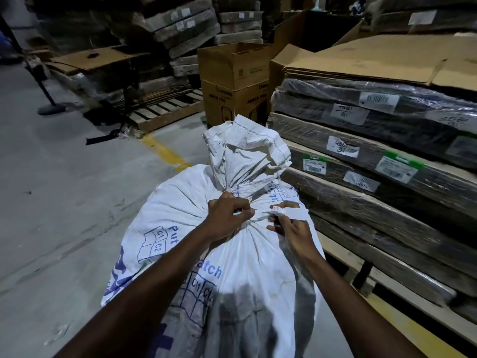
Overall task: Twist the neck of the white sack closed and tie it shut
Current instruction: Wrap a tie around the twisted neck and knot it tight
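Note:
A large white woven sack [180, 202] with blue print stands in front of me, full and bulging. Its neck [245, 188] is gathered and twisted tight, and the loose top fans upward above it. My left hand [227, 218] is closed on the twisted neck from the near left side. My right hand [289, 226] pinches a white tie strip [294, 212] that runs around the neck toward my left fingers. Where the strip passes behind the neck is hidden.
A stack of wrapped, flattened cartons on a pallet [387, 156] stands close on the right. An open cardboard box [232, 81] is just behind the sack. A wooden pallet [165, 112] and more carton stacks are at the back. Bare concrete floor with a yellow line [165, 153] lies to the left.

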Demonstrator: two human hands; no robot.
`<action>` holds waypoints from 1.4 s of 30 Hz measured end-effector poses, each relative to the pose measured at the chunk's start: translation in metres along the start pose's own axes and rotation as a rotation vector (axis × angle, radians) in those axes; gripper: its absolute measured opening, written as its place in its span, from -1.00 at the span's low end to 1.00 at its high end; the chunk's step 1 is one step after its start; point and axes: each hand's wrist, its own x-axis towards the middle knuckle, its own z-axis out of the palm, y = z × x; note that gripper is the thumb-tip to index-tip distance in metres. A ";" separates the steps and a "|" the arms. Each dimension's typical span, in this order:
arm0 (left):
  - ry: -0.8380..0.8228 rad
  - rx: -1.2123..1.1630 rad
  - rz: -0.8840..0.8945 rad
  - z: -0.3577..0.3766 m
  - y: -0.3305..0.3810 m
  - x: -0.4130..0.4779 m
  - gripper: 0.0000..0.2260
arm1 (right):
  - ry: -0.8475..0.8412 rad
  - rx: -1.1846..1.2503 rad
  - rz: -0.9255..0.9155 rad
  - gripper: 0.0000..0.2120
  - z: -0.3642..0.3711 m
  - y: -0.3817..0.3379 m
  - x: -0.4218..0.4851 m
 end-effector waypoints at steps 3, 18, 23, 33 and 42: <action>0.013 -0.081 -0.013 0.001 -0.003 0.002 -0.75 | 0.012 -0.027 -0.009 -0.69 -0.001 0.001 0.003; 0.059 0.002 -0.023 0.008 0.002 -0.002 -0.75 | -0.096 -0.379 -0.258 -0.81 -0.008 0.004 0.000; 0.059 0.029 -0.011 0.009 0.002 -0.002 -0.77 | -0.083 -0.498 -0.374 -0.81 -0.006 0.004 -0.001; 0.070 0.080 0.041 0.011 0.000 -0.004 -0.82 | -0.056 -0.769 -0.476 -0.81 -0.001 0.002 -0.006; 0.074 0.201 0.097 0.013 0.000 -0.006 -0.88 | -0.180 -0.873 -0.630 -0.72 0.003 0.001 -0.017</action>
